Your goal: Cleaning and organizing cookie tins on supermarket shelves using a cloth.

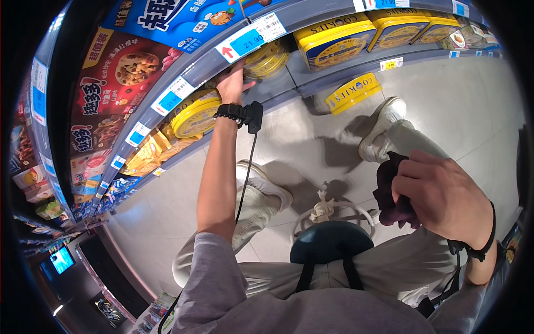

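My left hand (232, 84) reaches into the bottom shelf, its fingertips hidden under the price rail, beside a stack of round yellow cookie tins (267, 60). One finger sticks out to the side; whether the hand grips anything cannot be told. Another round yellow cookie tin (196, 115) stands on the shelf to its left. My right hand (438, 192) is closed on a crumpled dark cloth (392, 194), held above my knee. A yellow cookie box (353, 94) lies on the floor in front of the shelf.
Rectangular yellow-and-blue cookie tins (338, 44) line the bottom shelf at the right. Golden snack bags (152, 152) lie at its left. The shelf's price rail (204, 69) overhangs my left hand. A dark round stool seat (331, 242) and a tied whitish bag (322, 208) are between my legs.
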Demonstrator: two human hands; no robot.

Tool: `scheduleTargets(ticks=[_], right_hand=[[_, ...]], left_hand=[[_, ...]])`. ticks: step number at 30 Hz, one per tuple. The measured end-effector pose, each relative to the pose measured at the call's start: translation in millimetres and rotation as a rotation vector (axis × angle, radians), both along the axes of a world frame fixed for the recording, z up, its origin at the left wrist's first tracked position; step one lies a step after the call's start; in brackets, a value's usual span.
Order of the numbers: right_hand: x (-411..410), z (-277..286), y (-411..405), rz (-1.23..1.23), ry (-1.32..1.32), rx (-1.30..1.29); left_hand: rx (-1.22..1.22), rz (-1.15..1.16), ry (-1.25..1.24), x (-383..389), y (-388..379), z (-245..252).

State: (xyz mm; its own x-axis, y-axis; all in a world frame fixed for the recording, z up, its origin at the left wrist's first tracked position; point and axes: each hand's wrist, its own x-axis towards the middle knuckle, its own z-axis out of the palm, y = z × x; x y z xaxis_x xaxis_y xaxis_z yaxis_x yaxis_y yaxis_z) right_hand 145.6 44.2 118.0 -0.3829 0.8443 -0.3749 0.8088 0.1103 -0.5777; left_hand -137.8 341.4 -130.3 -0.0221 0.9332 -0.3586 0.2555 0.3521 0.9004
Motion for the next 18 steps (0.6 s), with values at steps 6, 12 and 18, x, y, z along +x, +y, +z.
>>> scheduleTargets(ticks=[6,12,18], right_hand=[[2,0,1,0.003,0.011,-0.012],[10,-2,-5,-0.023,0.023,0.006],[8,-4,-4,-0.011,0.026,0.016]], left_hand=[[-0.025,-0.094,0.072,1,-5,4],[0.031,0.078,-0.062,11,-27,-13],[0.327,-0.325,0.193,86,-156,-67]])
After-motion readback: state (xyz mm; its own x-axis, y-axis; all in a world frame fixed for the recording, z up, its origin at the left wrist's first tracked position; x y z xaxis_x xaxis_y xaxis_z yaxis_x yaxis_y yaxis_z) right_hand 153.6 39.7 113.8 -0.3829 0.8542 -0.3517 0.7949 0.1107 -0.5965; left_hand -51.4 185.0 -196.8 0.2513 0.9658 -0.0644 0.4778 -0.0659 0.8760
